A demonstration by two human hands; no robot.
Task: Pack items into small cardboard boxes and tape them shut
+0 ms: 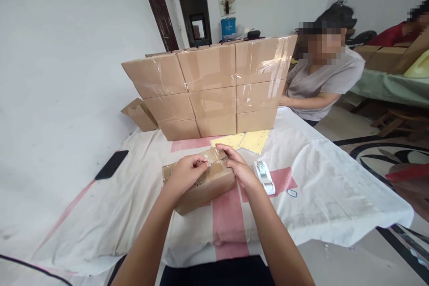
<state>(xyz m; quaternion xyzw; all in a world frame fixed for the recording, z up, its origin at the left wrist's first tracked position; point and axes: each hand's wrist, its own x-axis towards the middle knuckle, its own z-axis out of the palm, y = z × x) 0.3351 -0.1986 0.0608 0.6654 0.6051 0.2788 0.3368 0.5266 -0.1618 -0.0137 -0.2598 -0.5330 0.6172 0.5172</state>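
A small cardboard box (pixel 211 190) with clear tape along its top sits near me on the cloth-covered table. My left hand (pixel 191 170) lies over its top left part, with thumb and fingertips pinched together beside a shiny bit of tape. What they hold, if anything, is too small to make out. At the right end, my right hand (pixel 239 167) grips the box, the thumb on top and the fingers reaching over the far corner. Just right of that hand lies a white tape dispenser-like object (pixel 263 176) with a greenish label.
Taped cardboard boxes (pixel 212 89) form a wall across the table's back. Yellow sheets (pixel 254 140) lie before it. A black phone-like slab (pixel 112 164) is at left, an open box (pixel 140 114) behind it. A small looped item (pixel 292 193) lies right. Another person (pixel 321 71) sits behind the right corner.
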